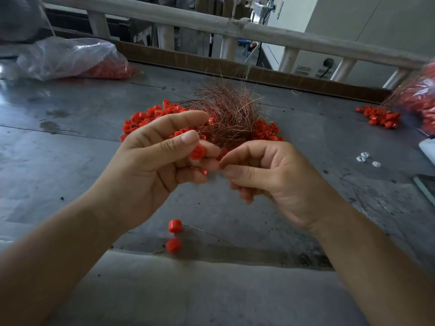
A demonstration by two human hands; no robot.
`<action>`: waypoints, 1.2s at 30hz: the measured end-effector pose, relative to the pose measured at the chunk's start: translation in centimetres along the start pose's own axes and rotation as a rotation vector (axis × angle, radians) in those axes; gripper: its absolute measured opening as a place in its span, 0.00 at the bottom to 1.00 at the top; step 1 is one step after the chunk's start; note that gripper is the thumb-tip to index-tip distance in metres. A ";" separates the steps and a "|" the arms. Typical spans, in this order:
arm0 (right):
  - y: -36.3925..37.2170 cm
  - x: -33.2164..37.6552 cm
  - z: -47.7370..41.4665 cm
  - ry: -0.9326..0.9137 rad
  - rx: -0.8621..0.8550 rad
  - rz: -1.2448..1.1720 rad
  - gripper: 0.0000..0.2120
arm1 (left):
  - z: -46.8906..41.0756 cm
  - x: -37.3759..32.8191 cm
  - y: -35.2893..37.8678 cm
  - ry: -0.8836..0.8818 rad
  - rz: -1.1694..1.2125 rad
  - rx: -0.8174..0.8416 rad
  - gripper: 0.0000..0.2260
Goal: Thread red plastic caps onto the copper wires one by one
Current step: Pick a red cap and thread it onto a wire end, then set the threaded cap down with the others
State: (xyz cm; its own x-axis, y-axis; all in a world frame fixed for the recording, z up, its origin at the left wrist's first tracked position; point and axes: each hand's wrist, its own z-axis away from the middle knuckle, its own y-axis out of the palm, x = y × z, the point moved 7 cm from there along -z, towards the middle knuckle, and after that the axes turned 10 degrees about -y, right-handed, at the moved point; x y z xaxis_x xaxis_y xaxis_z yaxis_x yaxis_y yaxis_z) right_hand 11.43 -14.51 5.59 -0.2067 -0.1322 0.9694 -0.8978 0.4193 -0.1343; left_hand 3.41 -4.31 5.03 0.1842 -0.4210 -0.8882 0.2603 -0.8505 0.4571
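Copper wires (pixel 226 114) fan up from the surface (pixel 70 142) over a red cap pile (pixel 141 118), just beyond your hands. Your left grip (pixel 155 165) pinches one cap (pixel 197 152); your right grip (pixel 270 175), just right of it, pinches what seems a single wire.

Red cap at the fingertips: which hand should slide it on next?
Left, probably: the left hand pinches the red cap between thumb and finger; the right hand pinches beside it, seemingly on a wire too fine to see.

Dim, soft daylight from beyond the railing (pixel 211 25), my right hand (pixel 273 177) slightly motion-blurred, edges bowed by wide-angle distortion.
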 end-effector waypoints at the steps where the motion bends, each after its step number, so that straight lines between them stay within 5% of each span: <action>1: -0.3 0.0 0.0 0.010 -0.006 -0.008 0.07 | 0.0 0.0 0.0 -0.008 -0.007 0.008 0.15; 7: -0.9 -0.1 -0.2 -0.011 0.035 0.225 0.08 | -0.1 0.4 -0.8 -0.081 -0.294 -0.090 0.14; 10: 0.2 -1.4 -0.2 0.022 0.118 0.421 0.08 | -0.1 0.5 -1.6 -0.103 -0.564 -0.253 0.08; 15: 1.8 -3.0 0.0 0.017 0.243 0.746 0.03 | -0.3 -0.5 -4.4 -0.066 -0.728 -0.531 0.12; 23: 1.7 -2.9 0.0 0.015 0.276 0.819 0.04 | -0.3 -2.4 -7.3 0.037 -1.036 -0.819 0.08; 36: 0.4 -2.0 -0.1 -0.009 0.189 0.815 0.03 | -3.2 -0.1 -7.7 -0.036 -1.561 -0.680 0.18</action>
State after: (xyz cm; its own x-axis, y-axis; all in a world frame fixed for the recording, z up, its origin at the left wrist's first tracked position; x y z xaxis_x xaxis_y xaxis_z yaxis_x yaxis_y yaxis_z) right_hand 11.49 -13.97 3.64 -0.8220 0.1396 0.5521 -0.5156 0.2294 -0.8256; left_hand 4.44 3.31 1.75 -0.6374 0.6069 -0.4748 0.4895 -0.1569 -0.8578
